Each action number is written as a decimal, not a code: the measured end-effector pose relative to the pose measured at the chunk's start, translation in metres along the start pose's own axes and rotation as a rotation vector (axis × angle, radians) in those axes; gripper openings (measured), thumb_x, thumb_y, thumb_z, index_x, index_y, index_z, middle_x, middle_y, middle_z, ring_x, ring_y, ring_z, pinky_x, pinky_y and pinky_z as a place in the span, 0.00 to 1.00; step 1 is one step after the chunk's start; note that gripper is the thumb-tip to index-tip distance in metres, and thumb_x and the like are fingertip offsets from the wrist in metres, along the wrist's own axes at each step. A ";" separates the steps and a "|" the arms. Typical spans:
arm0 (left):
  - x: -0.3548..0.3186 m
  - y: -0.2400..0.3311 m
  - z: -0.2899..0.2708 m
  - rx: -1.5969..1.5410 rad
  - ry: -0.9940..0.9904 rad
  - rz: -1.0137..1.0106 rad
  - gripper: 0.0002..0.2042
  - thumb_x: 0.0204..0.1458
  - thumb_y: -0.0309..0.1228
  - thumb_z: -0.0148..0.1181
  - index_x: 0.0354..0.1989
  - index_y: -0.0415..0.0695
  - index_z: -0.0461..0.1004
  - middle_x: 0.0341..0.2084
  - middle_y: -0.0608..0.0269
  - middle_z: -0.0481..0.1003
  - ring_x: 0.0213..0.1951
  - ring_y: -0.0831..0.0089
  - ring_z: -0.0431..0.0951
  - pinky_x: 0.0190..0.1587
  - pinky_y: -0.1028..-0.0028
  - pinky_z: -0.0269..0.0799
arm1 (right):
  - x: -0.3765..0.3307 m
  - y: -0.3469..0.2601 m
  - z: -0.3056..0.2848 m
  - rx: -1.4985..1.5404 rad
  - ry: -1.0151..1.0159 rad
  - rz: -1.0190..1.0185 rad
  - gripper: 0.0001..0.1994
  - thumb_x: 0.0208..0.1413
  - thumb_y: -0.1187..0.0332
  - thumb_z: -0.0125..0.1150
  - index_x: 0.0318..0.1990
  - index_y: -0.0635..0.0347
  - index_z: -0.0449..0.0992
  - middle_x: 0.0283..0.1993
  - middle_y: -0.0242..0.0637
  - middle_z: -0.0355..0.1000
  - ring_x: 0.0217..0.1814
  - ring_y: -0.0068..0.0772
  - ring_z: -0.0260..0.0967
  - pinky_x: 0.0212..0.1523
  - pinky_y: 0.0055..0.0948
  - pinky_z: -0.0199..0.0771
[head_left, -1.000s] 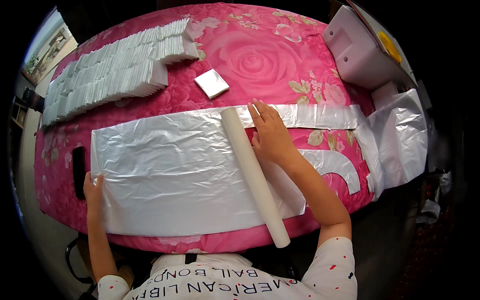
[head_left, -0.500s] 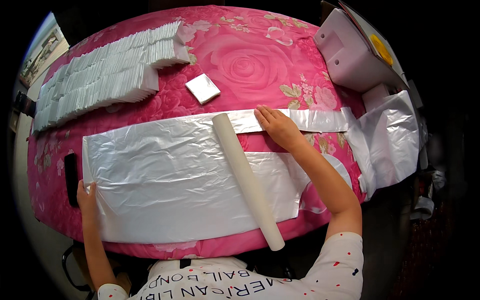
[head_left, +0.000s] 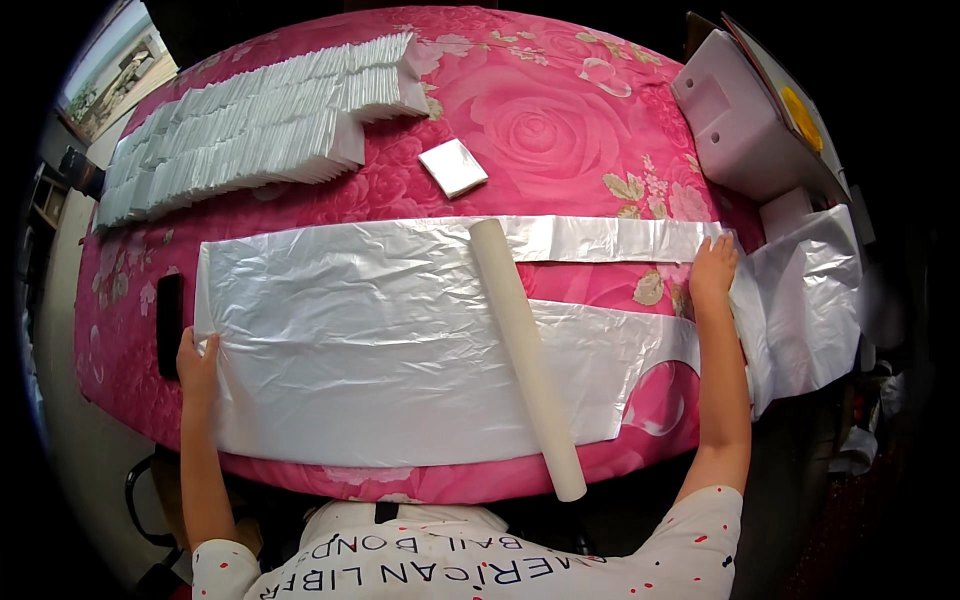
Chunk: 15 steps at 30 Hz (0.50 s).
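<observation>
A wide sheet of thin white plastic film (head_left: pixel 360 340) lies spread flat over a table with a pink rose-patterned cloth (head_left: pixel 540 120). A long white tube (head_left: pixel 525 350) lies across the film, from the middle down past the near edge. My left hand (head_left: pixel 197 362) presses the film's left edge, fingers flat on it. My right hand (head_left: pixel 712 268) rests flat on the narrow strip of film at the far right, where the film (head_left: pixel 805 300) bunches and hangs over the table's edge.
Rows of stacked folded white film packets (head_left: pixel 250 125) fill the far left of the table. One small folded packet (head_left: pixel 452 166) lies alone near the middle. A pale lilac machine (head_left: pixel 745 120) stands at the far right. A dark phone-like slab (head_left: pixel 169 325) lies beside my left hand.
My right hand has slid from beside the tube out along the narrow strip to the far right end. My left hand has stayed on the left edge.
</observation>
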<state>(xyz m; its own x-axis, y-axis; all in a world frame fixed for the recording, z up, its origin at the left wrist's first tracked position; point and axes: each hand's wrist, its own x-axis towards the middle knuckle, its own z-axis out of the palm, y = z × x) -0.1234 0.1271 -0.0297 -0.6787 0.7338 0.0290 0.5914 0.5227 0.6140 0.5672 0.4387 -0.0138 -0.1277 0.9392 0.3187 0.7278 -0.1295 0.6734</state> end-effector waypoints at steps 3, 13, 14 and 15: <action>-0.017 0.022 -0.006 0.151 0.095 0.063 0.19 0.51 0.32 0.55 0.48 0.35 0.64 0.45 0.48 0.69 0.47 0.55 0.69 0.49 0.65 0.64 | -0.040 -0.025 -0.111 0.675 -0.053 -0.092 0.19 0.54 0.67 0.50 0.53 0.64 0.67 0.40 0.46 0.69 0.45 0.45 0.65 0.46 0.38 0.64; -0.059 0.034 0.010 0.331 -0.174 0.671 0.31 0.51 0.39 0.51 0.61 0.34 0.52 0.62 0.48 0.51 0.64 0.53 0.48 0.65 0.60 0.42 | -0.190 -0.094 -0.263 1.126 -0.419 -0.493 0.45 0.47 0.62 0.59 0.67 0.62 0.35 0.31 0.50 0.67 0.29 0.49 0.69 0.29 0.41 0.70; -0.060 0.034 0.012 0.332 -0.190 0.661 0.32 0.51 0.40 0.50 0.61 0.34 0.51 0.62 0.48 0.50 0.65 0.54 0.47 0.65 0.60 0.41 | -0.192 -0.097 -0.274 1.186 -0.428 -0.513 0.45 0.47 0.64 0.58 0.67 0.61 0.34 0.33 0.51 0.68 0.31 0.50 0.70 0.31 0.41 0.71; -0.060 0.034 0.013 0.334 -0.208 0.658 0.33 0.51 0.42 0.50 0.62 0.34 0.50 0.63 0.48 0.49 0.65 0.54 0.46 0.65 0.60 0.40 | -0.195 -0.100 -0.284 1.247 -0.437 -0.527 0.44 0.47 0.66 0.57 0.67 0.61 0.33 0.35 0.51 0.69 0.32 0.51 0.70 0.33 0.41 0.71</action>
<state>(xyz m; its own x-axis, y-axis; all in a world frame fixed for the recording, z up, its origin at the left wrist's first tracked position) -0.0568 0.1064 -0.0207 -0.0650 0.9885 0.1363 0.9679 0.0292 0.2495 0.3279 0.1779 0.0456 -0.5179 0.8397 -0.1636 0.7980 0.4053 -0.4460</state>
